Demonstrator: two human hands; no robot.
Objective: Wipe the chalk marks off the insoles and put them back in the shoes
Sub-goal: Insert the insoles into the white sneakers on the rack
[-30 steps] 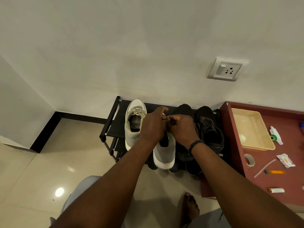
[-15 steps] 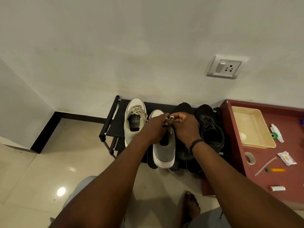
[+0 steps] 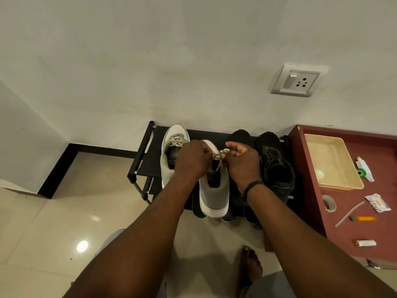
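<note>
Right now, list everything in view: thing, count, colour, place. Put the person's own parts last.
Shoe rack: 1, black, against the wall.
White shoes: 2, on the rack's left half; the nearer one juts forward.
Laces: 1 pair, beige, on the nearer white shoe.
Black shoes: 2, on the rack's right half.
Insoles: dark, tips poking out under the shoes; count unclear.
Cabinet: 1, maroon, right of the rack.
Tray: 1, cream, on the cabinet.
Tape roll: 1, pale, below the tray.
Wall socket: 1, white, on the wall.
Left hand: pinches the laces.
Right hand: pinches the laces; black wristband.
Bare foot: 1, on the floor.
</note>
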